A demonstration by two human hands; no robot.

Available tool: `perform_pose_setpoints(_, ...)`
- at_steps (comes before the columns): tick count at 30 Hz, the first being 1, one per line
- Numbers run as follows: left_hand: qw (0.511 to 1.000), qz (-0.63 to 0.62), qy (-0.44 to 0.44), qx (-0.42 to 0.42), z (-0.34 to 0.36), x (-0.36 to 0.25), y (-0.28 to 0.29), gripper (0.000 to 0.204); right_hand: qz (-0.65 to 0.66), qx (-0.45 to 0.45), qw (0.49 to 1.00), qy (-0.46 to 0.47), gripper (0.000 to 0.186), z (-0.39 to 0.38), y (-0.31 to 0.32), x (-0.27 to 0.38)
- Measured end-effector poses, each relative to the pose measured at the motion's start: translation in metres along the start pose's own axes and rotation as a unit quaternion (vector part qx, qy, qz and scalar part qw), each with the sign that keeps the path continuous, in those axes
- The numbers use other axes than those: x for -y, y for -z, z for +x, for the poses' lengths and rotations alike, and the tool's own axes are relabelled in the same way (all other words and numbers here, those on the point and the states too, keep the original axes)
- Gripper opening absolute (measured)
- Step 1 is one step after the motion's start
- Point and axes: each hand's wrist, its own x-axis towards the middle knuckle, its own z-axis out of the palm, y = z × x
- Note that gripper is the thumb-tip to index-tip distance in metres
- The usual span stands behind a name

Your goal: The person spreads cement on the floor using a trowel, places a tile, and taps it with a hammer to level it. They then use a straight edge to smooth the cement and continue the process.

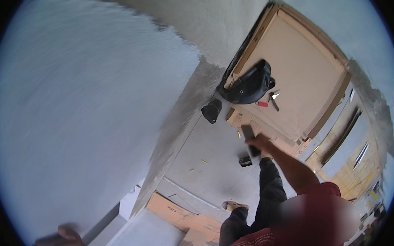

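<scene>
My right hand (259, 143) is closed around a dark, flat rectangular tool (250, 137), its exact kind blurred. That hand is held out over the floor by my dark-trousered leg (271, 183). Off at the lower left, my left hand (57, 241) is spread with its fingers stretched out, holding nothing and smeared a little by motion. It shows in front of the pale wall (80, 111), whose light coating ends in a ragged edge against darker grey. Just below the right hand's tool, a small black box-like object (245, 161) lies on the floor.
A large tan board-like surface (301, 68) at the upper right carries a black bag (250, 85), a red lighter-like object (262, 104) and keys (273, 96). A black bucket-like container (211, 111) stands by the wall. Flattened cardboard (179, 211) lies near my sandalled foot (234, 205).
</scene>
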Motion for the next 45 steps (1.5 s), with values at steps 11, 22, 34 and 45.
perform_pose_setpoints(11,0.879,-0.405,0.204,0.150,-0.001,-0.015,0.087,0.067,-0.024,0.125,0.954,0.271,0.072,-0.309,-0.134,0.066)
perform_pose_setpoints(22,-0.263,-0.771,0.580,0.014,-0.227,-0.152,0.309,0.065,-0.253,0.101,0.806,0.526,0.068,-0.465,-0.282,0.079)
perform_pose_setpoints(34,-0.346,-0.747,0.558,-0.105,-0.366,-0.099,0.371,0.064,-0.440,0.246,0.703,0.503,0.082,-0.501,-0.394,0.037)
perform_pose_setpoints(45,-0.329,-0.741,0.558,-0.177,-0.405,-0.094,0.393,0.067,-0.478,0.239,0.648,0.543,0.084,-0.523,-0.439,0.019)
